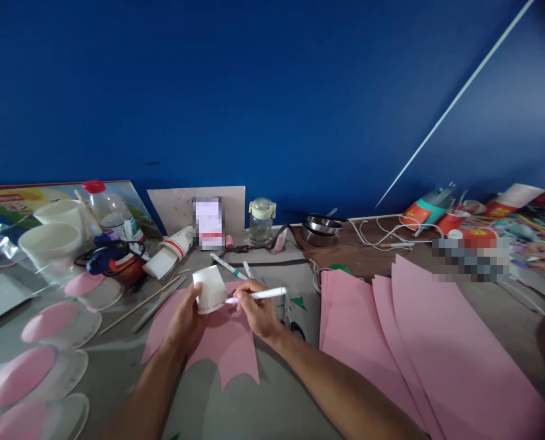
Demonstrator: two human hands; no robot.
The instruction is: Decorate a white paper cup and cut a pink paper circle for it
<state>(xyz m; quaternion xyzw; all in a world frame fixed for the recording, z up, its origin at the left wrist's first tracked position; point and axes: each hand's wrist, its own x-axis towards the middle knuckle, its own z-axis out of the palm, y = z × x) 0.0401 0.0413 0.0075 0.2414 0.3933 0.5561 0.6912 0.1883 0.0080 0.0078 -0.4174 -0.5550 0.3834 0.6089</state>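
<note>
1. Pink sheets (456, 342) fan across the desk (199, 406), right of my arms.
2. A scalloped pink piece (226, 348) lies beneath my 2 hands.
3. My left grip (190, 305) pinches a white paper cup (211, 287), tilted.
4. My right grip (245, 299) clasps a white marker (266, 294), its tip at the cup's marked rim.

A gray table (208, 412) carries a scalloped pink paper (238, 354) near its middle, with scissors (296, 329) just to the right. Larger pink sheets (460, 348) overlap farther right. Pink-and-white rounded pieces (62, 324) line the left side, near a thin wooden stick (137, 308). A lidded glass jar (260, 226) stands upright toward the blue wall (254, 91).
</note>
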